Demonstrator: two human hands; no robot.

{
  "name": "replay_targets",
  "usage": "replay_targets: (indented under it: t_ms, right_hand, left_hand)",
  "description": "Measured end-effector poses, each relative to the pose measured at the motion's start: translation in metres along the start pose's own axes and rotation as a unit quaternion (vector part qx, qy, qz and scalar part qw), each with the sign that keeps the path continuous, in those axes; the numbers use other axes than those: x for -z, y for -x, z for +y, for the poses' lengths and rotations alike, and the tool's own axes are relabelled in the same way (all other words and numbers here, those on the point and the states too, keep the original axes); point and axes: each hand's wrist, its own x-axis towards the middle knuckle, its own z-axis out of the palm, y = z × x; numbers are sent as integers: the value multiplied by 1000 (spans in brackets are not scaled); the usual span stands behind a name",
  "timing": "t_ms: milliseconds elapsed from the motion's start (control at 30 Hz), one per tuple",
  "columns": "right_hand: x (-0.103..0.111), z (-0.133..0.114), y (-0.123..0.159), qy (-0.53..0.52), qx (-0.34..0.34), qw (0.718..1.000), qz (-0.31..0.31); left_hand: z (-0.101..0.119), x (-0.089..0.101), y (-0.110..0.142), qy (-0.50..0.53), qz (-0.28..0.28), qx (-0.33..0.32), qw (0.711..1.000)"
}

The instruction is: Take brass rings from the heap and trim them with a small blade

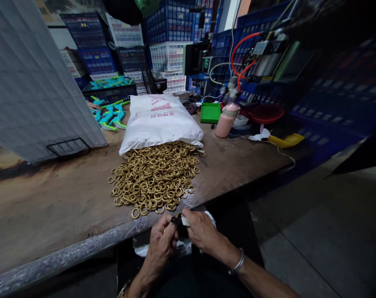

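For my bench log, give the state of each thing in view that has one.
Left hand: closed on a dark piece
Right hand: closed on a white piece
Gold-coloured rings: loose, heaped
White sack: lying flat, rings at its near edge
Pink bottle: upright
Green tray: open side up
Blue and white crates: stacked

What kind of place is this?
Probably a workshop or small factory: there's a heap of gold-coloured rings on a worktable, stacked plastic crates behind it, and red tubes.

workshop | stacked plastic crates (pixel 171 25) | metal rings (pixel 155 174) heaped on bench (pixel 60 215)
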Motion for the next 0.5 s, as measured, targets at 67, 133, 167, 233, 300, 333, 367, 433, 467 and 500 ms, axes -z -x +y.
replay_targets:
  t_ms: [67, 133, 167, 233, 300, 333, 367, 433, 467, 500]
  right_hand:
    - [-1, 5, 0, 28, -13, 999, 13]
    - [1, 15, -1, 45, -26, 998, 39]
    - [3, 20, -3, 51, -38, 996, 57]
    - [8, 31, -9, 53, -68, 992, 94]
    - [15, 40, -20, 48, -97, 985, 131]
    - [18, 43, -26, 44, -108, 982, 148]
    - [20, 46, -33, 40, -120, 979, 159]
    - [24, 48, -45, 31, -125, 977, 171]
    - [25, 49, -50, 29, -123, 977, 170]
    - [26, 49, -54, 30, -119, 979, 164]
  left_hand:
    - [4, 0, 7, 1, -10, 10, 1000]
    - [9, -2, 15, 8, -29, 23, 999]
    - [10, -3, 18, 19, -43, 29, 998]
    - [13, -5, 21, 66, -64, 49, 995]
    - [15, -5, 19, 116, -63, 71, 989]
    - [15, -5, 17, 131, -57, 82, 986]
    - [16, -5, 14, 139, -50, 89, 985]
    - [16, -4, 11, 143, -38, 99, 984]
    - [15, -3, 10, 148, -31, 105, 983]
    - [15, -2, 9, 157, -25, 111, 981]
